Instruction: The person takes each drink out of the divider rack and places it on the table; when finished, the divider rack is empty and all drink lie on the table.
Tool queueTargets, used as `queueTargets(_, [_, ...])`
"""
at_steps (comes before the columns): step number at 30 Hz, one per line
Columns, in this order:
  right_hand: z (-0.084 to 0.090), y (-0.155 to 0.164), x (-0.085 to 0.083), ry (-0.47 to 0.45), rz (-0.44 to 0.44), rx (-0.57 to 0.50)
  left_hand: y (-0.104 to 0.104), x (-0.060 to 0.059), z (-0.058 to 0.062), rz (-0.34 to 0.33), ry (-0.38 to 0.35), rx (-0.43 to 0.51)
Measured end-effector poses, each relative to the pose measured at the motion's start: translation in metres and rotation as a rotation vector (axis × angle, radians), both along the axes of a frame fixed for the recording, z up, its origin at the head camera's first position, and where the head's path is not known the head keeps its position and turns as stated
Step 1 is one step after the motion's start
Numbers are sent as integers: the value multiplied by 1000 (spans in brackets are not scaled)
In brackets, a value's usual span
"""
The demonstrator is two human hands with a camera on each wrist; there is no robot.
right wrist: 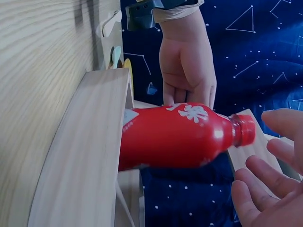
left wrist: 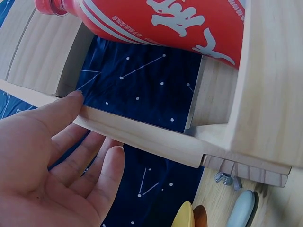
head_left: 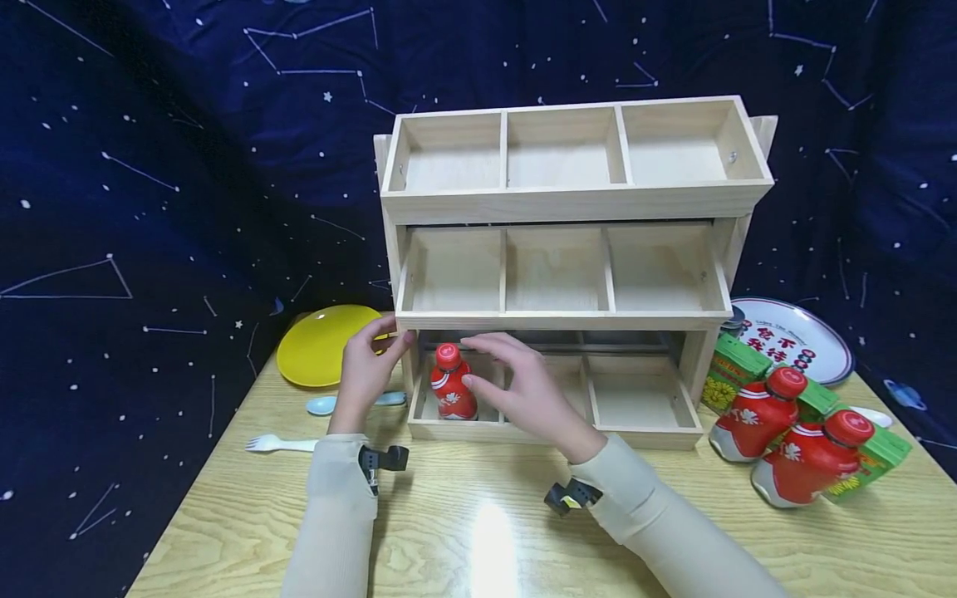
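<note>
A red bottle (head_left: 453,390) with a red cap and white markings stands in the bottom-left compartment of the wooden rack (head_left: 553,433). To its right is my right hand (head_left: 534,390), thumb and fingers spread around the cap's level; the right wrist view shows a gap between these fingers (right wrist: 258,184) and the bottle (right wrist: 175,137). My left hand (head_left: 366,365) is at the rack's left upright. In the left wrist view its thumb lies on one side of the upright (left wrist: 142,135), and the other fingers reach behind it.
Two more red bottles (head_left: 758,415) and several green cartons (head_left: 736,365) stand right of the rack, before a white plate (head_left: 807,328) with red characters. At left are a yellow plate (head_left: 317,349), a blue spoon (head_left: 321,405) and a white fork (head_left: 277,444). Two upper tiers overhang the bottom one.
</note>
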State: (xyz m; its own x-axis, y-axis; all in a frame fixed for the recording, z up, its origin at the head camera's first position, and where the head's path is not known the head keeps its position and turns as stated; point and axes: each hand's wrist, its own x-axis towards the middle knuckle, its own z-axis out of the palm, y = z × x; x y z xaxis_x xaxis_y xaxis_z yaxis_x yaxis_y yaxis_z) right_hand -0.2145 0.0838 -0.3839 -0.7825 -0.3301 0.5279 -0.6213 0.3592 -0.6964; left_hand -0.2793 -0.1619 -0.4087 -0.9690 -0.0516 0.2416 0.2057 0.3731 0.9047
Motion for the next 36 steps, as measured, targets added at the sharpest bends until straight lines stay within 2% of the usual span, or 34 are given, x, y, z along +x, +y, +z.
queueTargets(12, [-4,-33,-16,-86,15,11,-1,2,-7,-12,27,12])
queueTargets(25, [-18,-36,-20,-152,10,-58,0,1,-4,-16,33,22])
queueTargets(30, [-20,-36,-18,-104,-11,-130,0,1,-3,-20,20,21])
queueTargets(36, [-7,-33,-12,53,6,-243,-1,-1,-2,-11,33,24])
